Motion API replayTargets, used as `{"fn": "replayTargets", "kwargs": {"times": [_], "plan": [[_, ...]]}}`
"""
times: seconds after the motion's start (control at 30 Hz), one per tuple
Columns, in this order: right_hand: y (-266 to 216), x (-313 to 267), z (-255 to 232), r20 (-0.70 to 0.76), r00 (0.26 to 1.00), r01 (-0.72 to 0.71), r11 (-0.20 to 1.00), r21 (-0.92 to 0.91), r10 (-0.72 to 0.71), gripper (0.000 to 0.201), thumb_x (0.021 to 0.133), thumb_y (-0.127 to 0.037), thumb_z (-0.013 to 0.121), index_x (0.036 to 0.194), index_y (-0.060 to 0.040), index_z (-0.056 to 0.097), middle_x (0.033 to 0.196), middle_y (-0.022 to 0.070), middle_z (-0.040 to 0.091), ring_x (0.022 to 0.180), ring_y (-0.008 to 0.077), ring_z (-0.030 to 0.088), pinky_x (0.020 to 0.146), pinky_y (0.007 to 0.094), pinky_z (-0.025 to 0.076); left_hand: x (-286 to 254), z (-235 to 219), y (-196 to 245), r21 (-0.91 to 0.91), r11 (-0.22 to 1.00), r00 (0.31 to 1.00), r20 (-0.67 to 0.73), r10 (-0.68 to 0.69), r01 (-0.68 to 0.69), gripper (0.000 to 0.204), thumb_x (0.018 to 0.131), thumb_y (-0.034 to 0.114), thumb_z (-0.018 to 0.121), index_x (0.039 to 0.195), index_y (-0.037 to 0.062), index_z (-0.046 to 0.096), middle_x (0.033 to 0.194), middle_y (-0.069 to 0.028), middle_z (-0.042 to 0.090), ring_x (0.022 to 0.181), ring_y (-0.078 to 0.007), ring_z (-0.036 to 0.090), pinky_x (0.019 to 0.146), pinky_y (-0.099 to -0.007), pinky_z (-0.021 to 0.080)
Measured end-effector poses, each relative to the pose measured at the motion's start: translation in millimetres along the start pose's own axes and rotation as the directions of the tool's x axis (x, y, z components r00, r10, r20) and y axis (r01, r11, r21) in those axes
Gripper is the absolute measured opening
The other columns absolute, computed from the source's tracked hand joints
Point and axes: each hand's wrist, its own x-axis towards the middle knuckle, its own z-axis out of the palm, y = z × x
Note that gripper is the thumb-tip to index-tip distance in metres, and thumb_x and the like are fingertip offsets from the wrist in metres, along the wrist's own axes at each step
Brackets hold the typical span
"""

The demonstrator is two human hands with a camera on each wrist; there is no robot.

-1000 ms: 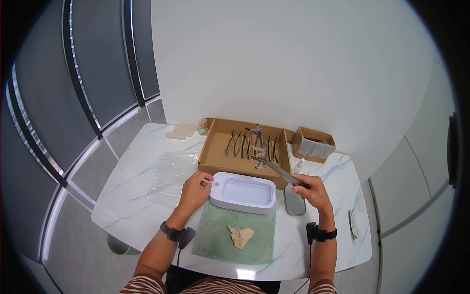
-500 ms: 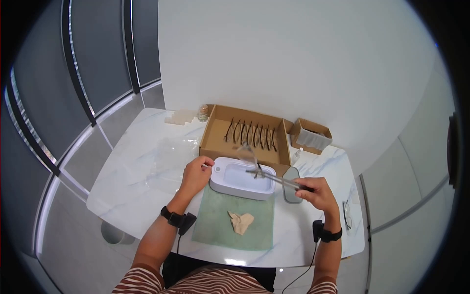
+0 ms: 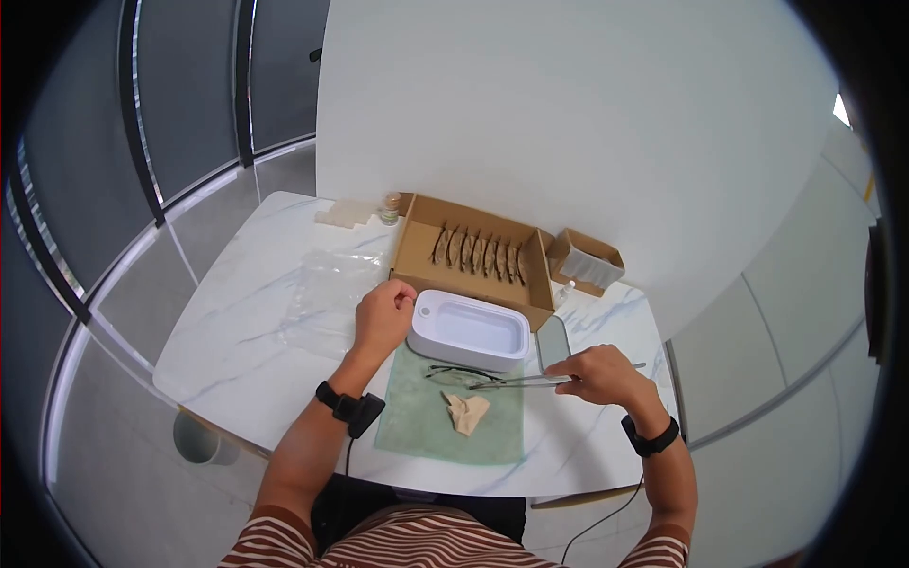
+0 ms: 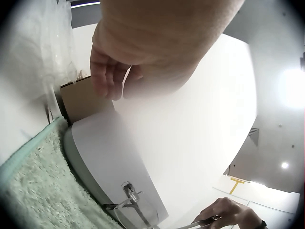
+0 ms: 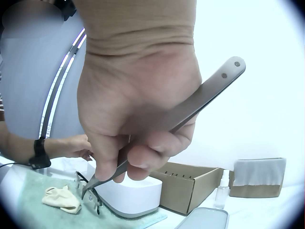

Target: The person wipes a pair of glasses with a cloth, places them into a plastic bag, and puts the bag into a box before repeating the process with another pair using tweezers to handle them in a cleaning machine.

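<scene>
My right hand (image 3: 601,374) grips a pair of long metal tweezers (image 5: 205,98), which point left. Their tips meet a pair of eyeglasses (image 3: 464,372) low over the green towel (image 3: 407,431), just in front of the white oblong tub (image 3: 464,355). In the left wrist view the clear lenses of the eyeglasses (image 4: 138,212) overlap the tub's side. Beside the tub's left end is my left hand (image 3: 383,314), its fingers loosely curled and holding nothing. A crumpled beige cloth (image 3: 466,413) lies on the towel, close below the eyeglasses.
Behind the tub stands an open cardboard box (image 3: 431,275) with a row of dark eyeglasses. To its right are a smaller box (image 3: 592,275), a spray bottle (image 3: 564,292) and a grey tray (image 3: 553,339). Clear plastic (image 3: 331,293) lies on the left, a jar (image 3: 390,208) farther back.
The right hand has brought the eyeglasses in the tweezers from above the cardboard box, past the tub, down toward the towel. The left hand has stayed by the tub's left end.
</scene>
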Motion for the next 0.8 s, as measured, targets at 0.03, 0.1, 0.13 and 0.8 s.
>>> {"fn": "replayTargets", "kwargs": {"times": [0.03,0.1,0.13,0.8], "plan": [[-1.4,3.5,0.1,0.008,1.000,0.010,1.000,-0.019,-0.010,0.031,0.079,-0.022,0.082,0.109,-0.0156,0.078,0.082,0.0103,0.074,0.074,0.0317,0.068,0.066,0.0406,0.052,-0.5,-0.6,0.2,0.000,1.000,1.000,-0.003,-0.005,0.005,0.008,0.087,0.009,0.064,0.091,0.0060,0.070,0.087,-0.0113,0.071,0.078,-0.0272,0.070,0.072,-0.0379,0.055],[-4.7,9.1,-2.4,0.022,0.999,0.026,0.999,-0.040,-0.026,0.032,0.079,-0.022,0.082,0.110,-0.0159,0.078,0.081,0.0100,0.074,0.074,0.0318,0.069,0.066,0.0408,0.052,-0.9,-1.5,1.2,0.004,1.000,1.000,-0.006,0.022,-0.022,0.010,0.088,0.007,0.063,0.093,0.0035,0.071,0.085,-0.0118,0.073,0.076,-0.0230,0.070,0.071,-0.0341,0.054],[-6.8,10.4,-6.7,0.040,0.999,0.013,0.999,-0.032,-0.011,0.032,0.079,-0.022,0.082,0.111,-0.0159,0.078,0.082,0.0098,0.074,0.074,0.0311,0.069,0.066,0.0406,0.052,-0.8,-1.2,0.3,0.002,1.000,1.000,-0.011,0.016,-0.016,0.010,0.088,0.007,0.063,0.093,0.0035,0.071,0.085,-0.0118,0.073,0.076,-0.0230,0.070,0.071,-0.0341,0.054],[47.4,-80.2,115.3,-0.316,0.608,-0.503,0.662,0.556,0.728,0.041,0.084,-0.030,0.079,0.115,-0.0039,0.073,0.081,0.0124,0.072,0.066,0.0248,0.066,0.063,0.0359,0.052,-1.2,2.0,-1.0,-0.002,0.997,0.997,-0.020,0.079,-0.079,0.007,0.085,0.004,0.063,0.089,0.0041,0.069,0.086,-0.0115,0.070,0.074,-0.0261,0.068,0.070,-0.0358,0.054]]}}
